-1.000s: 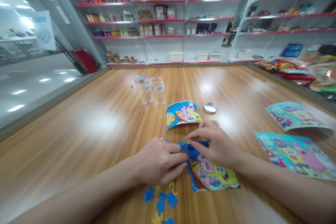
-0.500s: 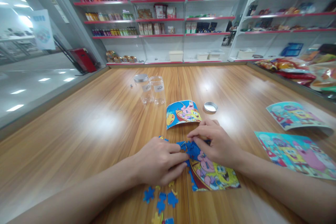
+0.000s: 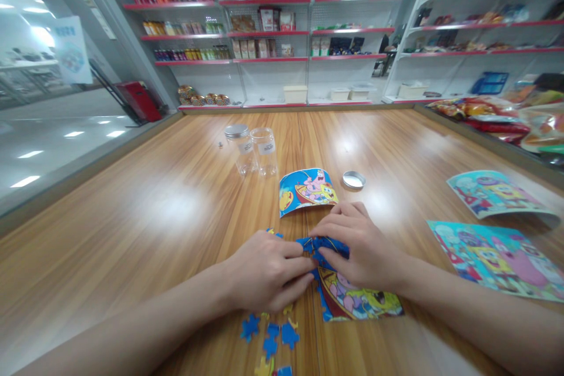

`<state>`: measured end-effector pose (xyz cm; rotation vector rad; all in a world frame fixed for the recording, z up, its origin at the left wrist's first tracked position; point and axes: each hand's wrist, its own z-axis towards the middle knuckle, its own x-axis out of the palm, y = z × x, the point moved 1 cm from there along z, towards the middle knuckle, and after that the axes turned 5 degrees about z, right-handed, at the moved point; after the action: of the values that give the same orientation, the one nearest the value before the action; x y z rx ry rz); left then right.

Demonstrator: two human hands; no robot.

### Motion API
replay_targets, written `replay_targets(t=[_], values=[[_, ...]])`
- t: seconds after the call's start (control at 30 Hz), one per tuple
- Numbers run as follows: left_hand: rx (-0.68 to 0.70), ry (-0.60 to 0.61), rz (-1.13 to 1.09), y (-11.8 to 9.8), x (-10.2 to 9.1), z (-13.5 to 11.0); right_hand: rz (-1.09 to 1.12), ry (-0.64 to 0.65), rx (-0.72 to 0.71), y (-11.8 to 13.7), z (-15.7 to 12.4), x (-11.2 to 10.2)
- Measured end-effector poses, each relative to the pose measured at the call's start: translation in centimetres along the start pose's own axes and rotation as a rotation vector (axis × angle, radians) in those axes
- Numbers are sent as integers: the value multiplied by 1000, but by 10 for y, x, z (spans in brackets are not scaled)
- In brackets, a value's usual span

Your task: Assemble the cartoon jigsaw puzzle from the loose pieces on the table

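A partly joined jigsaw puzzle (image 3: pixel 356 299) lies flat in front of me, showing a yellow cartoon face, a pink figure and a brown boat. My left hand (image 3: pixel 275 270) is curled at its left edge, fingertips against the blue pieces there; what lies beneath its palm is hidden. Across the puzzle's upper part rests my right hand (image 3: pixel 355 241), its thumb and fingers closed about the blue section. Loose puzzle pieces (image 3: pixel 270 341), blue and yellow, are scattered below my left hand. Behind the hands stands a curved picture card (image 3: pixel 308 190) with the same scene.
Two clear jars (image 3: pixel 264 153) stand farther back, the left one with a silver lid. A loose metal lid (image 3: pixel 353 180) lies right of the card. On the right are another finished puzzle (image 3: pixel 497 258) and a curved card (image 3: pixel 500 191). Stocked shelves (image 3: pixel 268 32) line the back.
My right hand has shifted slightly left, and its fingers now cover more of the puzzle's upper part, with the thumb lower. The left hand has stayed where it was.
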<state>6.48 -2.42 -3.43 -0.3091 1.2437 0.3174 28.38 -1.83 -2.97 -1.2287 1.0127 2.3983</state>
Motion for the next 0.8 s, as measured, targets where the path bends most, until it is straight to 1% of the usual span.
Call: replay_targets(t=[0.17,0.53,0.63,0.73,0.8], values=[[4,-7,-3,0,-1,-1,12,8,-8,-2,0,1],[28,1,14,3,1,-4,85,-52,3,-15,-2,-2],[19,-60,32,5,1,-6,70,-69,20,-15,-3,-2],[-77,-164,56,10,1,-8,69,-116,42,-16,-3,-1],[-124,-178,60,14,2,-9,75,-159,63,-16,-3,-1]])
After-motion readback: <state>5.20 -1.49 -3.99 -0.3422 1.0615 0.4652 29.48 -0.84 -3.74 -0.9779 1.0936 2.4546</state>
